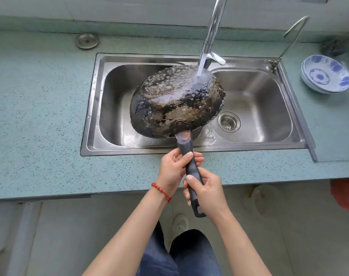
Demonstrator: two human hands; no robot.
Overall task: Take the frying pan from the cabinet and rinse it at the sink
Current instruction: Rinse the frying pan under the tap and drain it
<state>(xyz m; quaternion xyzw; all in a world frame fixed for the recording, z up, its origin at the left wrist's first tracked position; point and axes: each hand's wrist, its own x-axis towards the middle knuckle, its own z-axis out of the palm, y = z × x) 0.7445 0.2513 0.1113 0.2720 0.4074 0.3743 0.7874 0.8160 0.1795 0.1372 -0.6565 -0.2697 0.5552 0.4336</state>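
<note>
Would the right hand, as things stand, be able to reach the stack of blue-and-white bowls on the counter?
Probably yes, but not at once. The bowls sit on open counter to the right of the sink with nothing in between; however, the right hand grips the frying pan handle and would have to let go first.

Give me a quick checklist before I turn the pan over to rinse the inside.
1. Grip: left hand and right hand both wrap the handle. Ok.
2. Water: the stream from the faucet lands on the upturned underside of the frying pan. Ok.
3. Position: the pan hangs over the sink, mostly above the left basin. Ok.
4. Underside clean: dark burnt patches show on it. Not ok.
5. Inside of the pan: faces down, hidden. Cannot tell.
6. Room to turn: the blue and white bowls sit on the counter, apart from the pan. Ok.
</note>
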